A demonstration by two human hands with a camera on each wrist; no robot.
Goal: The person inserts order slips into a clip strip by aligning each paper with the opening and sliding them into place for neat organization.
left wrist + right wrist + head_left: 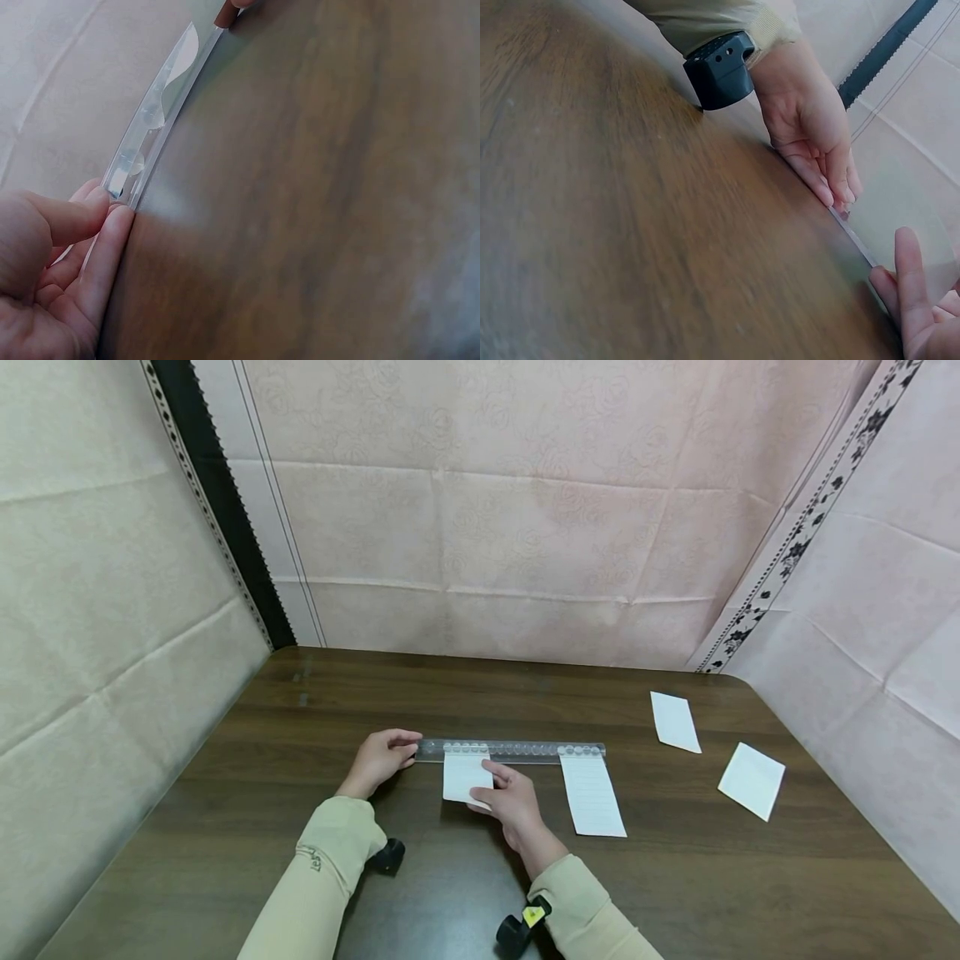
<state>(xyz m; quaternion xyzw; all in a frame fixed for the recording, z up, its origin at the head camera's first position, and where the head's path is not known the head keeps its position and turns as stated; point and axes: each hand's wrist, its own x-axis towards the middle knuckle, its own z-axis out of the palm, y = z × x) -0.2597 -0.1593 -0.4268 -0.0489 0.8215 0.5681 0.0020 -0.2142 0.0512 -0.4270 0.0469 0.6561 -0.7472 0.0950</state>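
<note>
The bench (735, 893) has a dark brown wood-grain top and is enclosed by pale, creased cloth panels (540, 552) with a black band at the left. A clear plastic ruler-like strip (525, 750) with a row of rounded markings lies crosswise on the bench, in front of the person.

The left hand (381, 760) pinches the strip's left end between thumb and fingers; this grip presumably prevents sliding. The right hand (513, 797) holds a small white paper sheet (461, 777) by its right side, fingers close together. The sheet's top edge overlaps the strip, probably to keep it aligned there. A longer white paper sheet (592, 793) overlaps the strip's right end in the same manner. Two loose white paper slips (675, 722) (752, 781) lie apart on the right, apparently set aside from the working area.

Visibility limits: the strip's markings are too small to read, and whether the paper passes under or through the strip cannot be confirmed. The right hand's lower fingers are partly hidden by the held sheet. In the right wrist view, that hand is cut off at the frame edge.
</note>
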